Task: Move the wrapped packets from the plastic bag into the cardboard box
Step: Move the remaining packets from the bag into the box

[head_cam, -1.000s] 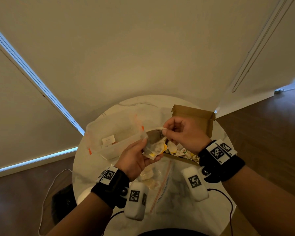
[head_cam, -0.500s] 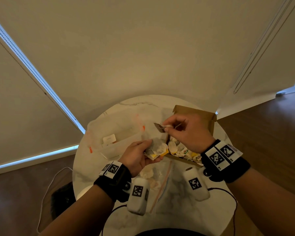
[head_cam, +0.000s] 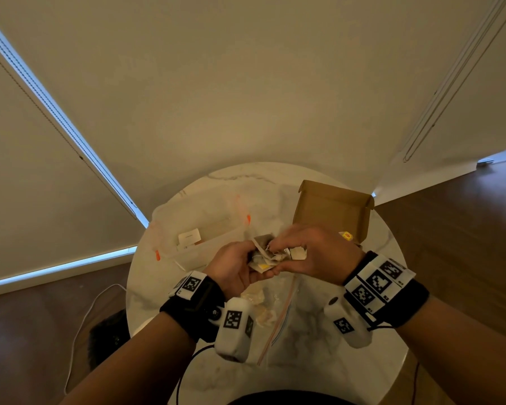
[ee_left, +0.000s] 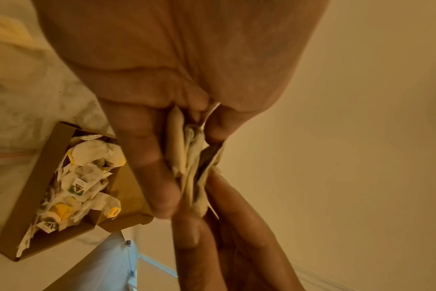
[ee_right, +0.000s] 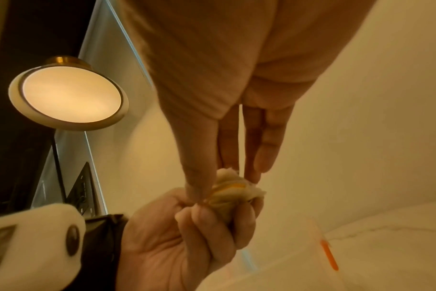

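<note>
Right hand (head_cam: 313, 252) back at the packets (head_cam: 265, 254), fingers pinching them; left hand (head_cam: 234, 268) fingers curled round them.

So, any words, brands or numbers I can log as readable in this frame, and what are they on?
None can be read.
Packets in the cardboard box: printed tags, too small and blurred.
Yellow tag by the box: a red mark, illegible.
Label on the clear plastic container: blurred.
Wristband markers: black-and-white square codes; tiny print beside them, unreadable.
</note>
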{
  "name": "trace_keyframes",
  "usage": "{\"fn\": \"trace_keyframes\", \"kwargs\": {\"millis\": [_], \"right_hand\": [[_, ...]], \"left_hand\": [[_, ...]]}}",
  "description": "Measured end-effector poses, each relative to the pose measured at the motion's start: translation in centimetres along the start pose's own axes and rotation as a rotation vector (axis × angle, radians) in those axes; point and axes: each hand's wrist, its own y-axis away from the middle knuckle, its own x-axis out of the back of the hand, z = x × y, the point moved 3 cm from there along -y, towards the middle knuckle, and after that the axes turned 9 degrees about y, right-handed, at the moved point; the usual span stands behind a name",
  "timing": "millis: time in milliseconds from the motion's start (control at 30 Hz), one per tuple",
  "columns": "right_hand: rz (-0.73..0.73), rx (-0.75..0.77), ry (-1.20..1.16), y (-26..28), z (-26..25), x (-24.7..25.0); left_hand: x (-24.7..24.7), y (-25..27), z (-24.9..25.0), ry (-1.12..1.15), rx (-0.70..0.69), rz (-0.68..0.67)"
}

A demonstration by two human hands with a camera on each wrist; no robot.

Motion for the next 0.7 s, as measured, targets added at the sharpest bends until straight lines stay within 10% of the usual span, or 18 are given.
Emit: {"fn": "trace_keyframes", "kwargs": {"millis": [700], "right_hand": [[-0.004, -0.242, -0.297, -0.2, 1.6, 1.1]], "left_hand": [[0.6, 0.0, -0.3, -0.035, 0.006, -0.210]]}}
